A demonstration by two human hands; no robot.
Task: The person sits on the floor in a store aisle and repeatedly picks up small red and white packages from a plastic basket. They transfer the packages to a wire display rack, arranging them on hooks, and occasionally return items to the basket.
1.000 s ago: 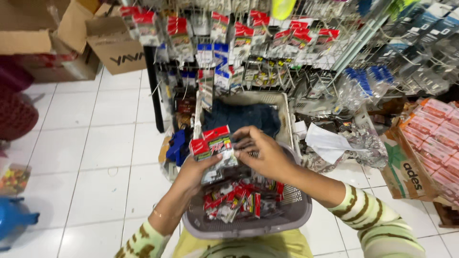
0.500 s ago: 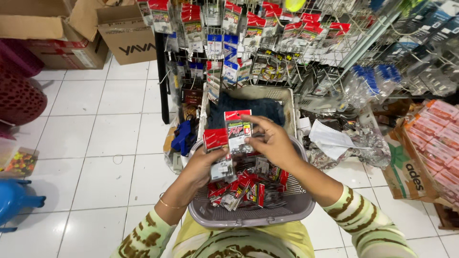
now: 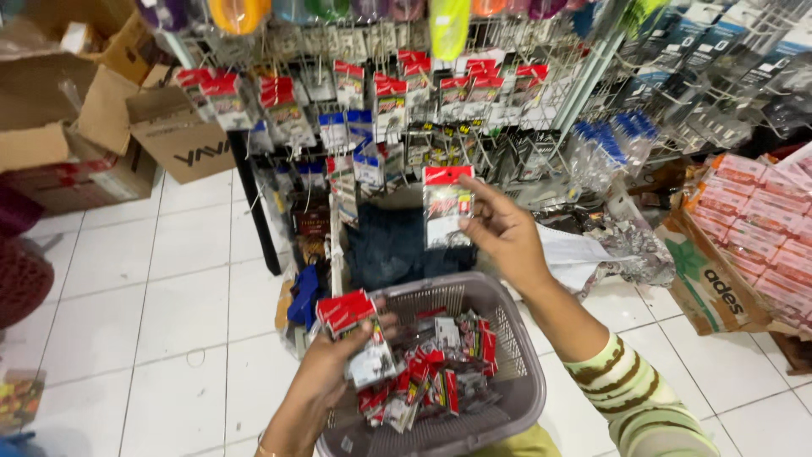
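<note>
My right hand [image 3: 505, 230] is raised toward a wire display rack [image 3: 440, 110] and pinches one small clear packet with a red header card [image 3: 446, 206]. My left hand [image 3: 338, 355] stays low over a grey plastic basket [image 3: 507, 322] and grips a bunch of the same red-topped packets [image 3: 351, 326]. Inside the basket lies a heap of several more such packets [image 3: 431, 372]. Rows of similar red-topped and blue-topped packets hang on the rack's hooks just beyond the raised packet.
Open cardboard boxes [image 3: 110, 135] stand at the left on the white tiled floor [image 3: 127, 296]. A box of pink packages [image 3: 744, 220] sits at the right. A dark blue cloth lies in a white crate [image 3: 389, 245] under the rack. Coloured items hang along the top.
My right hand has lifted one packet out of the bunch and up toward the rack. The left hand has sunk toward the basket with the rest. The view tilted upward.
</note>
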